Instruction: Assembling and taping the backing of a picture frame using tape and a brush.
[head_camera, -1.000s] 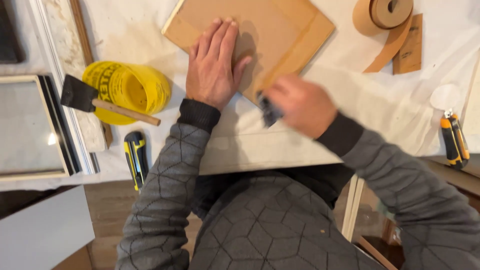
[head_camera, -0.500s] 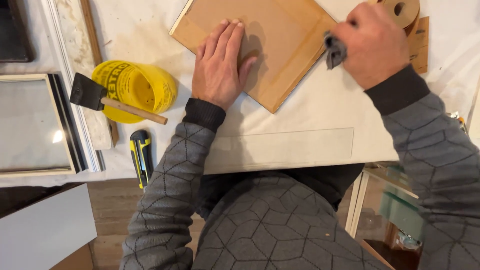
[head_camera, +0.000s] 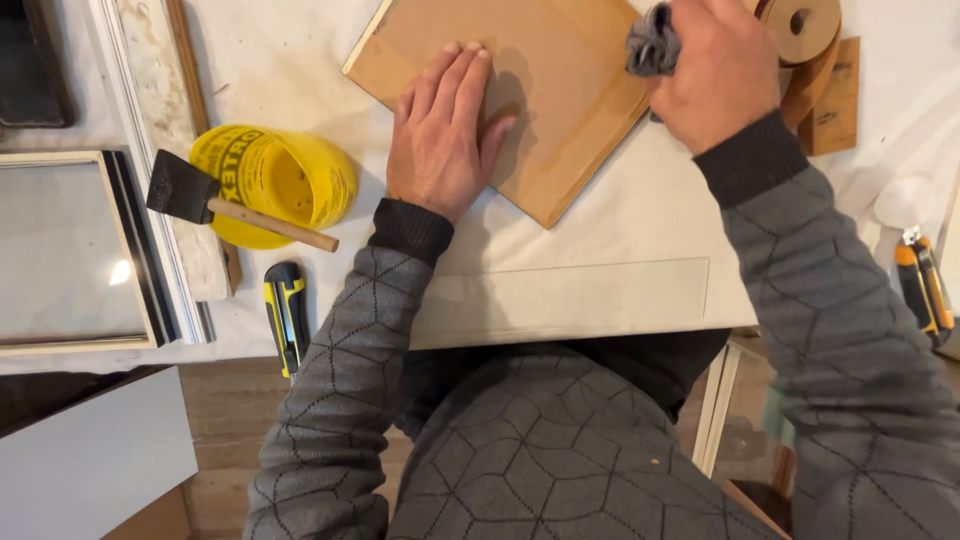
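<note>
White-covered tabletop, wood floor below. Left hand flat, fingers together on brown board; right hand fingers clamped on grey cloth.

Left hand lies flat, fingers together; right hand is curled into a fist

A single head-worn camera looks almost straight down from above the person's chest, close over the brown board on the white-covered table. Nearer than the board the grey-sleeved arms and torso fill the lower frame; left of it lies a yellow tape roll; floor shows below
</note>
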